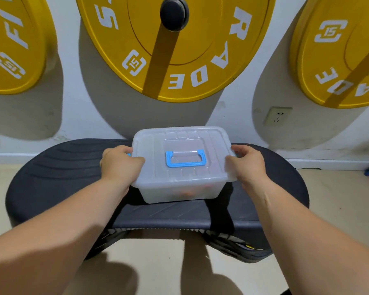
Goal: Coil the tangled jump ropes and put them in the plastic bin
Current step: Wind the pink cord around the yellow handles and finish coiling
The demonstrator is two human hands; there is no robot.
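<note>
Left hand (pixel 119 165) and right hand (pixel 246 165) each grip a side of the lid (pixel 179 141), thumbs on top, fingers wrapped over the edge. Looks like lid seating: press both sides evenly so it drops square. The plastic bin (pixel 168 195) sits mid bench (pixel 62 171), translucent, with a blue handle (pixel 185 159). Faint orange inside is probably the jump ropes (pixel 186 193). Yellow plates (pixel 175 60) hang on the wall behind.

There were three yellow weight plates (pixel 179 50) and one wall socket (pixel 277 116). One black step platform (pixel 62 177) and one plastic bin (pixel 179 188) showed. One left hand (pixel 120 165) and one right hand (pixel 248 162) made two.
</note>
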